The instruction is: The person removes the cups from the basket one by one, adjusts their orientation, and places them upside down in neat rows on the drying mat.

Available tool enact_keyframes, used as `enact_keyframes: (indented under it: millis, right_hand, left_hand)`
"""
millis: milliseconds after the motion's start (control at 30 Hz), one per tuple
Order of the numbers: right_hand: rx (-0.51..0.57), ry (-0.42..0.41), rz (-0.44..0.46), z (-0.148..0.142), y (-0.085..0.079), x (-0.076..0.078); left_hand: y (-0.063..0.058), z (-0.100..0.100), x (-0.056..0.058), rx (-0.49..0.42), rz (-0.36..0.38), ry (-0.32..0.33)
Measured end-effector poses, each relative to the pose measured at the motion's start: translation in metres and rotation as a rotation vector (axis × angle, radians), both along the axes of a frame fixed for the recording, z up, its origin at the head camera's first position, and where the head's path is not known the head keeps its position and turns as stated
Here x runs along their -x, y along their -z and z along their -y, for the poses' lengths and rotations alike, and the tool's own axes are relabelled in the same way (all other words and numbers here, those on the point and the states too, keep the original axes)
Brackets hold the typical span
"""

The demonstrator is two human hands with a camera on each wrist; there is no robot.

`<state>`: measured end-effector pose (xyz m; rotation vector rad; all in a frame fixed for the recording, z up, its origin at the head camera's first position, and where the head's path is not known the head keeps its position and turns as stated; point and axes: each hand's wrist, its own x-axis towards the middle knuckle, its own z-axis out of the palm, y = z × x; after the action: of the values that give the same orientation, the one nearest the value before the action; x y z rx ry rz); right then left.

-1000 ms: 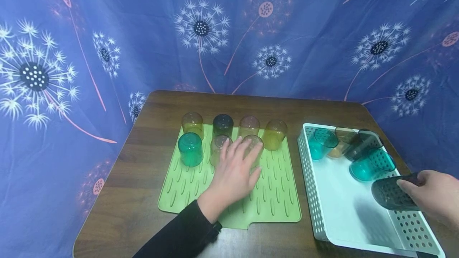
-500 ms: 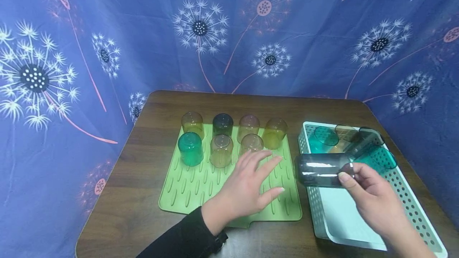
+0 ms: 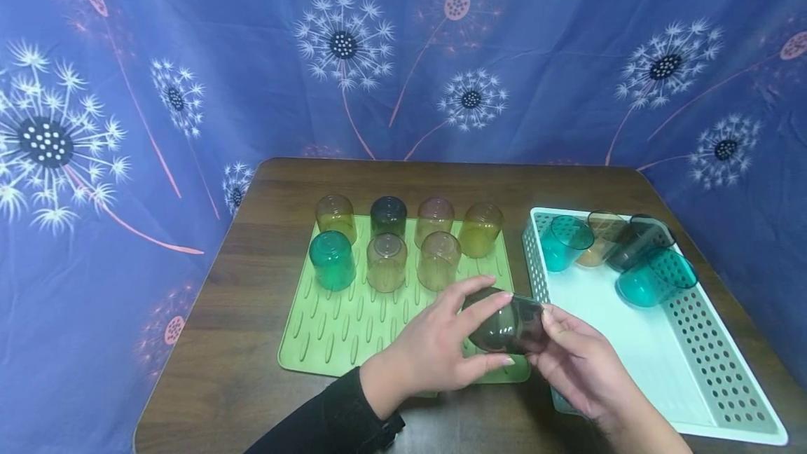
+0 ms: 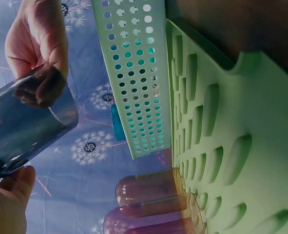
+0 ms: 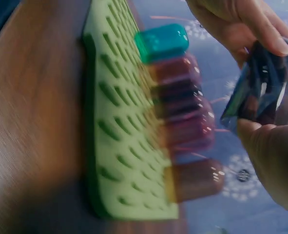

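Observation:
A dark grey drinking glass [image 3: 513, 328] lies tilted on its side in the air, over the right front part of the green drying mat [image 3: 321, 321]. My right hand [image 3: 583, 366] grips it near its open rim. The fingers and thumb of my left hand [image 3: 435, 345] spread round the base end; in the left wrist view, fingertips meet the glass [image 4: 31, 122]. Upside down on the mat stand several glasses in two rows. The front row has a teal glass [image 3: 332, 261] and two pale amber glasses, one in the middle [image 3: 387, 263] and one farther right [image 3: 439, 261].
The back row holds amber [image 3: 335, 216], dark [image 3: 388, 216], pinkish [image 3: 435, 219] and yellow [image 3: 481, 230] glasses. On the right, a white perforated basket [image 3: 719, 363] contains several glasses at its far end, including a teal one [image 3: 656, 279]. A wooden table [image 3: 214, 342] lies beneath.
My right hand has carried the dark glass left from above the basket to the mat. My left hand has moved right from the front-row glasses to the dark glass's base end.

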<state>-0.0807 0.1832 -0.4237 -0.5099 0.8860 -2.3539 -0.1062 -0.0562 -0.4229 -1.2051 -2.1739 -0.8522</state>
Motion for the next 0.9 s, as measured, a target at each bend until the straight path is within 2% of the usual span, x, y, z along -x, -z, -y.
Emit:
enact_keyframes:
  millis: [67,133,267,333,400,567,667,900]
  right_hand:
    - [0.077,-0.064,0.059,0.002,0.004,0.001]
    - [0.037,-0.038,0.095,0.004,0.007,0.001]
    - [-0.269,0.168,0.082,0.004,0.008,0.002]
    - [-0.419,0.255,0.075,0.002,0.006,0.003]
    - [-0.484,0.296,0.077,-0.002,0.005,0.004]
    - [-0.491,0.301,0.057,-0.018,0.001,0.005]
    - [-0.503,0.355,0.020,-0.030,-0.004,0.007]
    - [-0.519,0.589,-0.047,-0.067,-0.022,0.022]
  left_hand:
    - [0.000,-0.001,0.001,-0.016,-0.017,0.008]
    - [-0.001,-0.002,0.002,-0.027,-0.029,0.011]
    - [-0.003,-0.002,0.006,-0.038,-0.038,-0.015]
    - [-0.006,-0.001,0.010,-0.041,-0.013,-0.046]
    - [-0.010,0.001,0.013,-0.035,0.048,-0.086]
    - [-0.017,0.001,0.023,0.061,0.233,-0.178]
    - [-0.017,-0.005,0.030,0.147,0.284,-0.218]
    - [-0.007,-0.034,0.052,0.309,0.204,-0.249]
